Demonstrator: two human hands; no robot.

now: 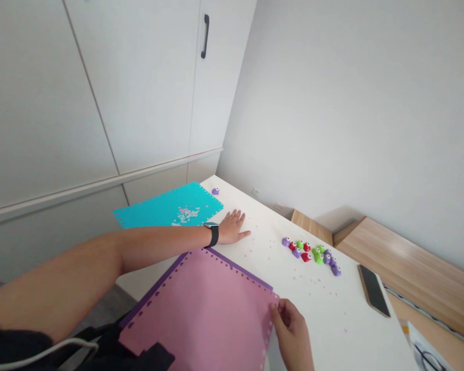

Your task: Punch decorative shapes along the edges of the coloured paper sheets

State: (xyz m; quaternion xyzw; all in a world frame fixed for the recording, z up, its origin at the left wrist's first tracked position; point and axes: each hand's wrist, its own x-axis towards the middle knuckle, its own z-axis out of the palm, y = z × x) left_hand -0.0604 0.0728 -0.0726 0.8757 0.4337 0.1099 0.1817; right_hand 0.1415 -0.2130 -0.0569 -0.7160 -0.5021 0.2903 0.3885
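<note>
My left hand (234, 227) lies flat on the white table (263, 226) with its fingers stretched out, just right of a teal foam sheet (166, 208) that carries a scatter of small punched bits. A black watch sits on that wrist. My right hand (292, 330) pinches the right corner of a pink foam sheet (204, 309), which lies on a purple sheet (154, 293) near the table's front. Both sheets have punched holes along their edges.
A cluster of small purple, red and green craft punches (311, 252) sits at the table's right. One purple punch (215, 191) stands at the far corner. A phone (373, 290) lies at the right edge. Tiny pink bits dot the tabletop. A wooden bench and white cabinets stand behind.
</note>
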